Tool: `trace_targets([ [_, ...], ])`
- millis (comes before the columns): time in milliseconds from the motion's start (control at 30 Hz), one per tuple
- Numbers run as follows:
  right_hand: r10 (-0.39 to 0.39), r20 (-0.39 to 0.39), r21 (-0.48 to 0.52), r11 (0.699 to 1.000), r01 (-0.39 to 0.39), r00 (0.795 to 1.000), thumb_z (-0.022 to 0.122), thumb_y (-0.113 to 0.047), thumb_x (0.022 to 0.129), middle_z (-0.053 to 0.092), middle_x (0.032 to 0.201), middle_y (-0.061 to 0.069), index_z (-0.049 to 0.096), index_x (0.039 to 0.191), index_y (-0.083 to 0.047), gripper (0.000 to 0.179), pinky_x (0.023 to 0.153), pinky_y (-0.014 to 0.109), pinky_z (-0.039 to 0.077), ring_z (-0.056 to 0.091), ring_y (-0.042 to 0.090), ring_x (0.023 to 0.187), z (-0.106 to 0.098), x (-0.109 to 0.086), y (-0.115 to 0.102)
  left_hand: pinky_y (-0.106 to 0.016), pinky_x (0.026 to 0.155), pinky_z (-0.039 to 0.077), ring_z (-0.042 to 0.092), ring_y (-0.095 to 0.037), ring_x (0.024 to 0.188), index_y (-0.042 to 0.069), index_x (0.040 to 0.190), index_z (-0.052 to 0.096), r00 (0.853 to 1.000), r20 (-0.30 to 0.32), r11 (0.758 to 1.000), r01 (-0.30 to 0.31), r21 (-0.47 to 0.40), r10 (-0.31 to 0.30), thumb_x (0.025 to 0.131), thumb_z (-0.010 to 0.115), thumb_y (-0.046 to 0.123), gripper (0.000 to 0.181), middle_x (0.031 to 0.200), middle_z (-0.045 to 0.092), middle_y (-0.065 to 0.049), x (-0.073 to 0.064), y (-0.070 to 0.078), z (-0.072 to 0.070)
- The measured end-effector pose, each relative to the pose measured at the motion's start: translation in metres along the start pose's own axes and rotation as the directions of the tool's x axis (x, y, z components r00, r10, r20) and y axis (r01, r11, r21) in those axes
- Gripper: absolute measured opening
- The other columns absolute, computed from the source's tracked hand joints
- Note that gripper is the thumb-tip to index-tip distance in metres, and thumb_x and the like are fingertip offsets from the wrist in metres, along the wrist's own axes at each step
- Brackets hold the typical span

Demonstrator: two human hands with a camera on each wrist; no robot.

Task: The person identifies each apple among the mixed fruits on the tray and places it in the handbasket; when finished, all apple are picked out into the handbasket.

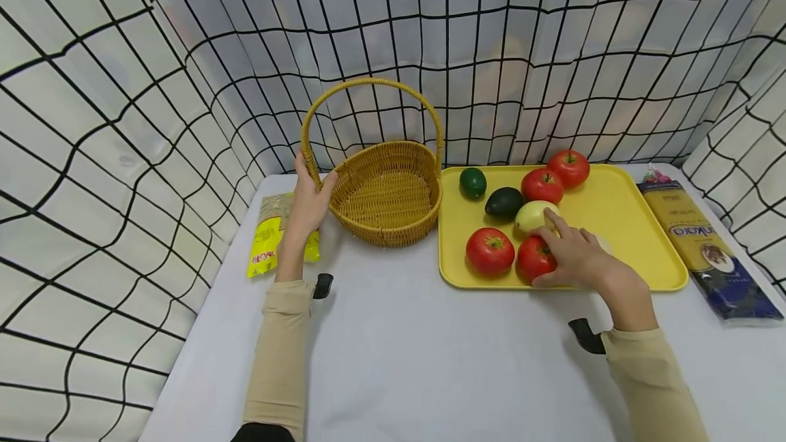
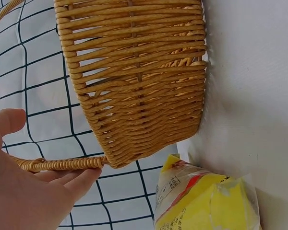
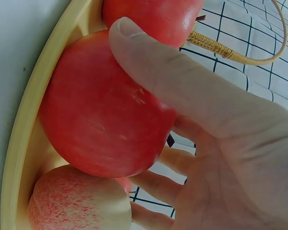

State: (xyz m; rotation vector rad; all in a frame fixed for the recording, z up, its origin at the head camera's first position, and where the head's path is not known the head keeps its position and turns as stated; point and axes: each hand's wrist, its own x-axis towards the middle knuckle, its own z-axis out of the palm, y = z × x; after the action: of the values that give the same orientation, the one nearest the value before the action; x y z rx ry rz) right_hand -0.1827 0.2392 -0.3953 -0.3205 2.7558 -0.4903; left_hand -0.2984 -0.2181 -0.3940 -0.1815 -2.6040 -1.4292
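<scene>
My left hand (image 1: 310, 200) is at the left side of the wicker basket (image 1: 393, 234), with its handle (image 2: 62, 164) lying across the fingers. The thumb stands apart from the handle. On the yellow tray (image 1: 651, 258), my right hand (image 1: 577, 254) grips a red apple (image 3: 103, 108), thumb over one side and fingers round the other. Another red apple (image 1: 489, 252) sits just left of it. A pale yellow fruit (image 1: 531, 216) lies by the right fingertips. Beneath that hand a red-flecked, cream fruit (image 3: 77, 199) shows in the right wrist view, mostly hidden in the head view.
Two dark green fruits, one round (image 1: 473, 183) and one longer (image 1: 505, 203), lie at the tray's left. Two red apples (image 1: 568, 168) are at its back. A yellow packet (image 1: 265, 244) lies left of the basket, a blue-and-gold packet (image 1: 715, 251) right of the tray. Black netting surrounds the table.
</scene>
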Motion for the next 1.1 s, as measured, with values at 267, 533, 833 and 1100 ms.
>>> trace_targets([
  [267,-0.009,-0.013,-0.015,1.0,0.009,1.0,0.087,-0.042,0.078,0.002,0.166,0.033,0.042,0.152,-0.007,0.094,0.113,0.079,0.023,0.026,0.068,0.139,-0.003,-0.003,0.0,-0.057,0.129,0.018,0.017,-0.037,0.16,0.027,0.164,-0.014,1.0,-0.013,1.0,-0.022,-0.008,0.022,0.107,0.046,0.046,0.086,0.174,0.004,-0.014,0.001,0.0,0.0],
  [533,0.017,0.006,0.02,1.0,-0.017,1.0,0.085,-0.045,0.08,0.01,0.164,0.033,0.039,0.154,-0.014,0.093,0.103,0.079,0.038,0.034,0.067,0.135,-0.006,-0.005,0.003,-0.059,0.129,0.017,0.014,-0.037,0.16,0.024,0.164,-0.018,1.0,0.004,1.0,0.017,0.009,-0.017,0.107,0.044,0.048,0.088,0.174,-0.001,-0.014,0.001,-0.001,-0.001],
  [833,0.02,-0.01,0.084,0.996,-0.019,1.0,0.084,-0.049,0.08,0.036,0.147,0.032,0.038,0.153,-0.013,0.094,0.092,0.07,0.052,0.042,0.06,0.125,-0.011,-0.007,0.006,-0.058,0.13,0.016,0.012,-0.037,0.161,0.02,0.164,-0.018,1.0,0.007,0.999,0.022,0.025,-0.023,0.107,0.043,0.05,0.088,0.174,-0.004,-0.013,0.001,-0.003,0.001],
  [1100,0.013,-0.095,0.094,0.996,-0.004,0.995,0.083,-0.047,0.083,0.047,0.142,0.028,0.033,0.155,-0.009,0.096,0.096,0.067,0.052,0.045,0.049,0.13,-0.016,-0.007,0.006,-0.059,0.129,0.017,0.013,-0.038,0.16,0.022,0.164,-0.018,1.0,0.005,0.999,0.022,0.03,-0.022,0.107,0.043,0.051,0.089,0.174,-0.003,-0.014,0.0,-0.003,0.0],
])
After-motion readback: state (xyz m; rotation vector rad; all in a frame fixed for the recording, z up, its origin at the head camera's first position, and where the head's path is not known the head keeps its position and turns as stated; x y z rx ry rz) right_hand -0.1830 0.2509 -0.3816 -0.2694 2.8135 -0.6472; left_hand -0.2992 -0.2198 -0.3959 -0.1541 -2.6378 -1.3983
